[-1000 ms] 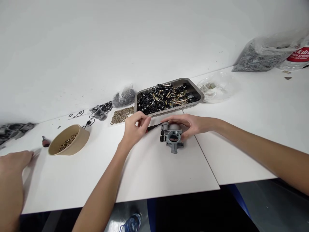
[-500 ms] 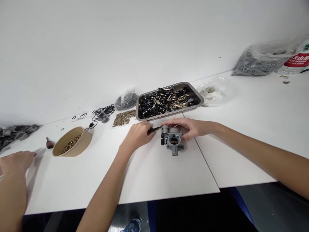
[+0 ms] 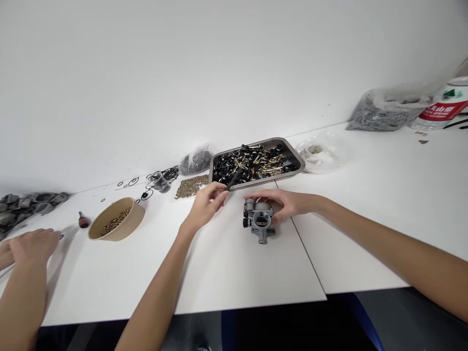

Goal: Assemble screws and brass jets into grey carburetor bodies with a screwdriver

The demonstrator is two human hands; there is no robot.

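A small grey metal carburettor body [image 3: 260, 224] stands on the white table [image 3: 237, 273]. My right hand [image 3: 280, 202] rests over its back and right side, holding it in place. My left hand [image 3: 204, 204] hovers just left of it, fingers pinched on a thin black tool [image 3: 234, 179] whose tip points up and right over the front rim of a metal tray [image 3: 256, 183]. The tray holds several black rings and brass-coloured small parts.
A tan bowl [image 3: 117, 225] of small brass parts stands at the left. A pile of brass bits [image 3: 190, 186], black O-rings [image 3: 166, 174] and plastic bags [image 3: 387, 109] lie along the wall. Another person's hands [image 3: 32, 246] rest at the far left.
My left hand has drawn the black tool away from the carburettor and tilted its tip up toward the tray. My right hand stays on the carburettor. The view has shifted slightly.
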